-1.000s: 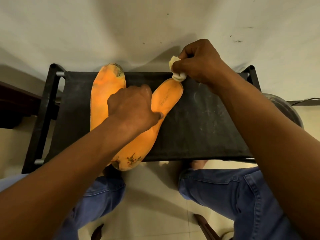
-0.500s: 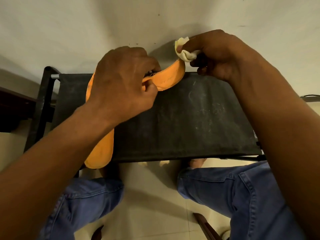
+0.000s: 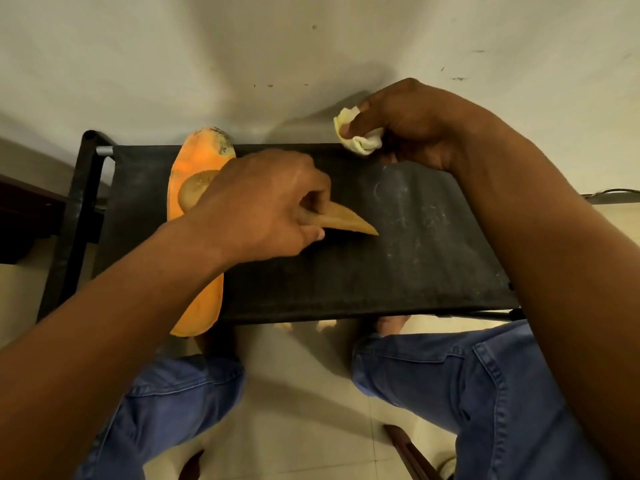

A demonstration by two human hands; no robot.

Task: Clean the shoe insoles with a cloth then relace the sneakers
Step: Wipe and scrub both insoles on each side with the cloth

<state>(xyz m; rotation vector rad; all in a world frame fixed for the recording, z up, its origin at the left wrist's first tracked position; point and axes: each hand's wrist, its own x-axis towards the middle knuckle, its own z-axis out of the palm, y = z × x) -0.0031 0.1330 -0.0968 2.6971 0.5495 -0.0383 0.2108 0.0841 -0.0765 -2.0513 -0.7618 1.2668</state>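
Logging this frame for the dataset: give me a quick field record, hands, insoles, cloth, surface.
left hand: grips the tan-sided insole, held on edge above the stool
right hand: pinches the cloth, off the insole
cloth: pale yellow, bunched, at the stool's far edge
orange insole: lies flat on the left of the stool, dark stains at its far tip, near end overhanging the front edge
black stool: dusty fabric top
sneakers, laces: not in view
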